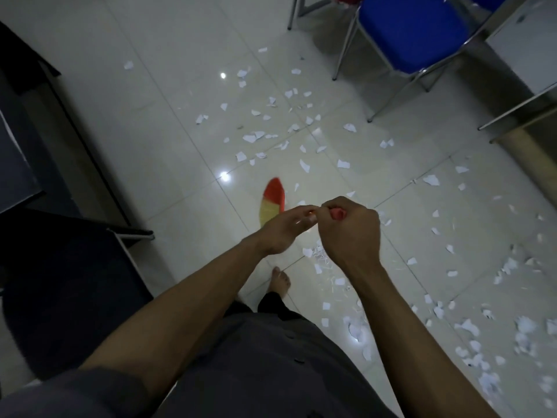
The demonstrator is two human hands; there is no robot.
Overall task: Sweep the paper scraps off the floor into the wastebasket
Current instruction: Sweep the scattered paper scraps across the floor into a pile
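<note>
Right hand (351, 229) curls tight round the top of the red broom handle (337, 214). The left hand (281, 229) has its fingers (304, 214) nearly straight against the handle (actual grip unclear). The red-and-yellow bristle broom head (272, 203) is blurred over the glossy white tiled floor (150, 116), with torn white paper scraps (253, 136) scattered ahead and right.

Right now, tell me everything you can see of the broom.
The broom has a fan-shaped bristle head, red-orange at the tip and yellow nearer the handle, blurred, low over the tile floor. Its reddish handle is mostly hidden: the right hand grips its top end, the left hand holds it just below.
</note>
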